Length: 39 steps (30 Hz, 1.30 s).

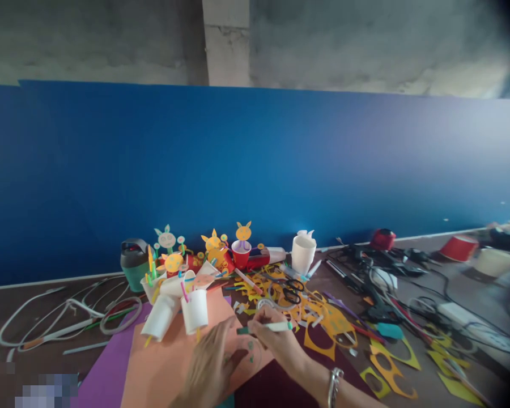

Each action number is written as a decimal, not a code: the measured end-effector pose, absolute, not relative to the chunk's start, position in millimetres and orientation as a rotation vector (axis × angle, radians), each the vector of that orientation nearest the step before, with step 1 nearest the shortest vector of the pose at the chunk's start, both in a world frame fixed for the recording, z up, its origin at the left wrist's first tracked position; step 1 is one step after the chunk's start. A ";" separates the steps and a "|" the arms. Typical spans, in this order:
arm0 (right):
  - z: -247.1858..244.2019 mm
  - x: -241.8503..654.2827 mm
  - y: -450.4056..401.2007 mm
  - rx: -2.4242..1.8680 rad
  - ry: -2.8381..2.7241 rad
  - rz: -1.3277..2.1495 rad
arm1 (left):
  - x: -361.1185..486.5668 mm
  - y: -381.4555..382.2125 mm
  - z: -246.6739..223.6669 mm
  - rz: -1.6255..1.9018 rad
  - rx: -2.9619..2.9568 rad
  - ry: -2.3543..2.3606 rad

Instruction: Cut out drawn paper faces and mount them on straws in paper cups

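My right hand (272, 333) is closed around a white marker (280, 326) with a dark green end, held just above an orange paper sheet (153, 377). Beside it, my left hand (215, 360) lies on the sheet with its fingers and thumb apart. Between the hands, a drawn round outline with small green marks (251, 352) shows on the orange paper. White paper cups (194, 313) rest at the sheet's upper part, one with a purple straw. Purple paper (97, 377) sticks out at the left.
Decorated cups with paper animal faces (243, 232) stand behind. Black scissors (293, 292) and yellow paper scraps (338, 323) lie to the right. White cables (63, 317) spread left; black cables and a power strip (471, 323) lie far right.
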State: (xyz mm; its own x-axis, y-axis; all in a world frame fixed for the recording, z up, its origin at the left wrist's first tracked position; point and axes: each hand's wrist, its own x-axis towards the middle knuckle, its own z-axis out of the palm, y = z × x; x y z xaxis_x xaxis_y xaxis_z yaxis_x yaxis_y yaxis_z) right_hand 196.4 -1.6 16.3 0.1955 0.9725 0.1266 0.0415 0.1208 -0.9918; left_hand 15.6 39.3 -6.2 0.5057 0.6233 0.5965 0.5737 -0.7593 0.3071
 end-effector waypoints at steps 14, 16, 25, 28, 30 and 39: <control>58.7 281.7 36.1 -2.045 -1.889 -0.125 | 6.1 40.5 37.0 0.778 2.491 1.169; 56.4 288.3 30.5 -2.117 -1.862 -0.140 | 6.0 38.6 47.6 0.658 2.458 1.220; 45.8 222.9 38.1 -1.625 -2.377 -0.275 | 31.4 17.2 31.8 0.041 2.901 1.149; 41.2 206.9 54.9 -1.545 -2.465 -0.312 | 32.3 17.5 27.9 0.104 2.866 1.145; 41.2 204.1 66.0 -1.477 -2.524 -0.320 | 28.8 20.1 29.4 0.188 2.784 1.118; 64.8 224.3 70.5 -1.204 -2.454 -0.164 | 19.5 40.2 39.0 0.966 2.358 1.098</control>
State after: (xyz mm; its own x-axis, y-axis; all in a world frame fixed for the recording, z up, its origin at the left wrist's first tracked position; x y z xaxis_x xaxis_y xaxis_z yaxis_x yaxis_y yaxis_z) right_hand 224.3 70.5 64.8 -0.5485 0.7329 0.4025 0.7798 0.6221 -0.0700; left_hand 19.5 40.2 39.0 0.4630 0.7749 0.4303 0.5252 -0.6310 0.5710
